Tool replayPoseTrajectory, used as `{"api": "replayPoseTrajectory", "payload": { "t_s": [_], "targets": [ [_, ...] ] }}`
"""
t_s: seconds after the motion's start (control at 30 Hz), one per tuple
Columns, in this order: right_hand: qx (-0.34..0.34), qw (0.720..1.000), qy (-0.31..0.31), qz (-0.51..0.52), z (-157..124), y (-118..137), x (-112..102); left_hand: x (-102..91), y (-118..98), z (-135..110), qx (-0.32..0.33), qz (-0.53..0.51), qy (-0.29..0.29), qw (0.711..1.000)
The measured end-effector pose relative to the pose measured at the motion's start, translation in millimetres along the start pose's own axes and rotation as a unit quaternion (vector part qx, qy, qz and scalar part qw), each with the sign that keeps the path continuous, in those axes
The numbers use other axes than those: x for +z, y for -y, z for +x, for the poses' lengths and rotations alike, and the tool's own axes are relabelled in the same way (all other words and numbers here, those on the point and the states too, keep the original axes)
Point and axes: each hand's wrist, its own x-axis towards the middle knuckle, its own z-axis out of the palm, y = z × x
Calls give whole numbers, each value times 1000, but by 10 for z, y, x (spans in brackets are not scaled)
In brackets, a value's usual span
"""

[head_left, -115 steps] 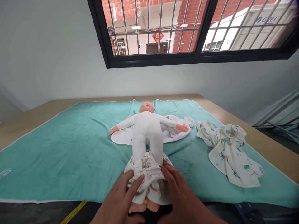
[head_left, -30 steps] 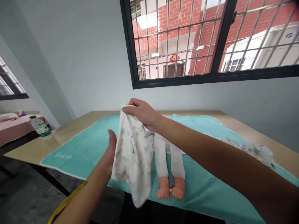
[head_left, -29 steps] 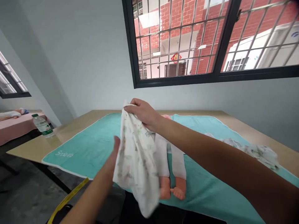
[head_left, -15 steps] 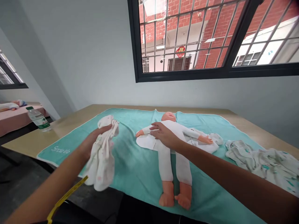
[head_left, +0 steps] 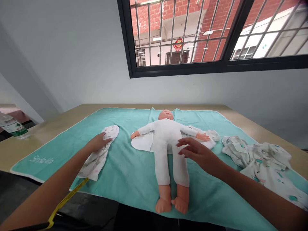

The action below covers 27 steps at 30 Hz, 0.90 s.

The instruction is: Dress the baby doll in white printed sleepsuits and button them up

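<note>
A baby doll (head_left: 166,133) in a white body lies on its back on the teal towel (head_left: 134,179), arms spread and feet toward me. Under its middle lies a white cloth (head_left: 143,143), mostly covered. My left hand (head_left: 97,142) rests on a folded, white printed baby cloth (head_left: 101,160) left of the doll, fingers lying across it. The cloth lies flat, its rounded end pointing away from me. My right hand (head_left: 194,152) is at the doll's thigh on the right, fingers apart and holding nothing; whether it touches the leg I cannot tell.
Crumpled printed baby clothes (head_left: 262,160) lie at the right side of the towel. A plastic water bottle (head_left: 14,126) stands at the left on the wooden table (head_left: 64,114). A yellow strap (head_left: 67,200) hangs by my left forearm. A barred window (head_left: 178,35) is above.
The printed cloth, held up in my left hand before, now lies on the towel. My right hand has moved from the doll's torso toward its thigh on the right. The view has shifted slightly.
</note>
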Motion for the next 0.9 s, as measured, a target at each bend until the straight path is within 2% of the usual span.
{"api": "replayPoseTrajectory", "payload": {
  "t_s": [0.1,0.17,0.23,0.3,0.37,0.43,0.53,0.63,0.7,0.8,0.9],
  "targets": [
    [4,998,-62,-10,-143,-168,-340,33,-138,-119,24,65,-36,997],
    [5,993,-111,-45,-152,-278,-554,82,-391,-228,76,106,-85,988],
    [22,981,-159,-107,-96,-388,-743,191,-739,-341,169,143,-120,968],
    [49,964,-198,-173,12,-518,-896,366,-1109,-451,246,156,-99,952],
    [62,945,-223,-232,152,-691,-1005,584,-1420,-540,268,159,-44,949],
    [56,928,-235,-283,298,-908,-1075,807,-1624,-587,261,144,-31,954],
    [42,917,-242,-315,466,-1244,-1123,1080,-1749,-571,231,58,-22,971],
    [-8,909,-257,-328,523,-1443,-1115,1218,-1819,-504,195,-65,-6,979],
    [-38,896,-270,-351,521,-1437,-1083,1230,-1911,-472,156,-154,4,976],
    [-58,890,-255,-374,566,-1234,-1010,1173,-2104,-479,78,-309,72,945],
    [-50,928,-170,-327,794,-949,-937,1119,-2261,-560,21,-461,142,876]
  ]
}}
